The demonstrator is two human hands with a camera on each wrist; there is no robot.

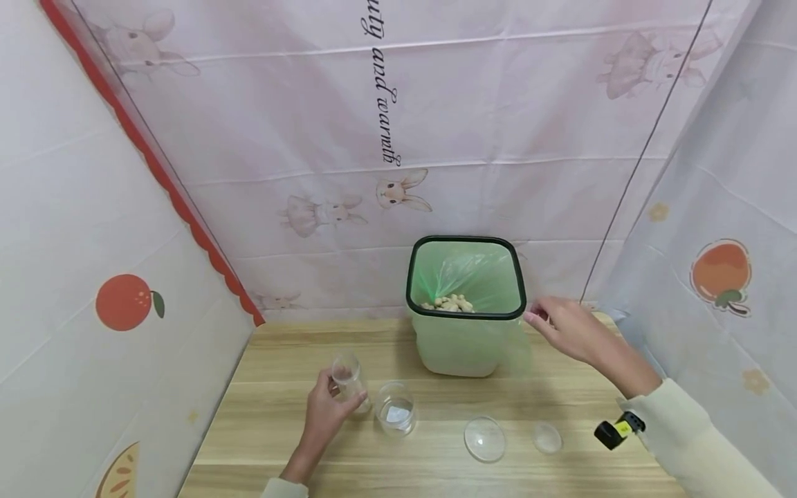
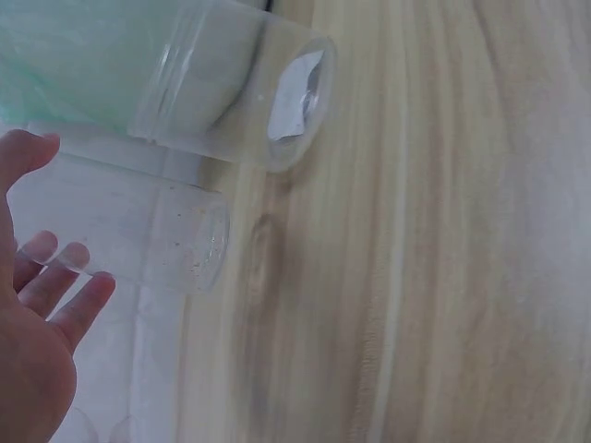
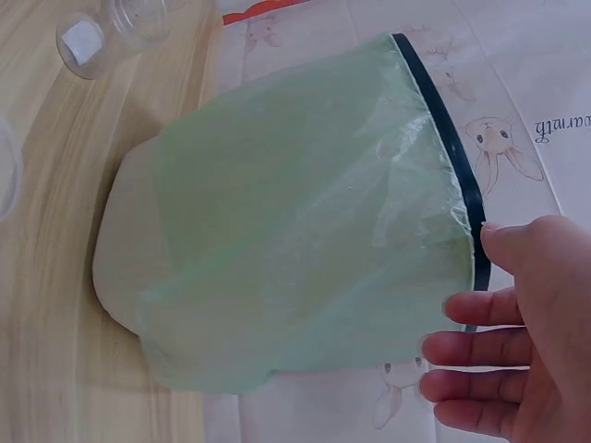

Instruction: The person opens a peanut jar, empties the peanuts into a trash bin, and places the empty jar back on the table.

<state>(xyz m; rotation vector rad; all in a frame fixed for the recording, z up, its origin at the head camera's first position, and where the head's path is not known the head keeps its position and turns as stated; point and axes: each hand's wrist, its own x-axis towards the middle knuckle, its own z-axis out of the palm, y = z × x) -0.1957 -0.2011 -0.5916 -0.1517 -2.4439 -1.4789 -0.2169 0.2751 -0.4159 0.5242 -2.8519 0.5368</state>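
Observation:
A clear, slim plastic jar (image 1: pixel 344 373) without a lid is in my left hand (image 1: pixel 326 408); thumb and fingers wrap round its sides. Tiny specks dot its inside near the base in the left wrist view. Just right of it stands a second clear jar (image 1: pixel 396 404) with a white paper piece (image 2: pixel 295 97) at its bottom. My right hand (image 1: pixel 569 328) is at the right front corner of a bin (image 1: pixel 461 346) lined with a green bag (image 3: pixel 305 221). Its thumb lies against the black rim (image 3: pixel 462 175), the other fingers loosely bent beside the bag.
Pale knobbly pieces (image 1: pixel 453 303) lie inside the bin. Two clear round lids (image 1: pixel 485 439) lie flat on the wooden table (image 1: pixel 286 353), the smaller lid (image 1: pixel 547 438) farther right. Printed cloth walls (image 1: pixel 336 277) enclose the table at the back and both sides.

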